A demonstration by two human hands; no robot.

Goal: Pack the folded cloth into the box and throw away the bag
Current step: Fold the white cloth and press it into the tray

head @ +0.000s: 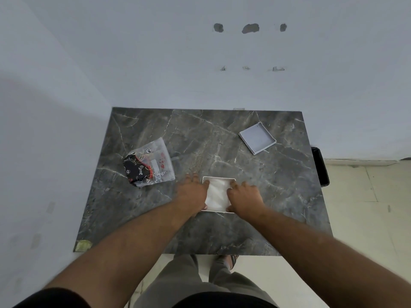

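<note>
A white open box sits on the grey marble table, near its front middle. Inside lies something white and slightly shiny, either tissue or a folded cloth; I cannot tell which. My left hand rests on the box's left side with fingers spread. My right hand presses on its right side, fingertips touching the white material. At the left of the table, a clear printed plastic bag holds a black, red and white folded cloth.
The box's white lid lies upside down at the table's back right. A black bin stands on the floor just beyond the table's right edge. White walls close in behind and to the left.
</note>
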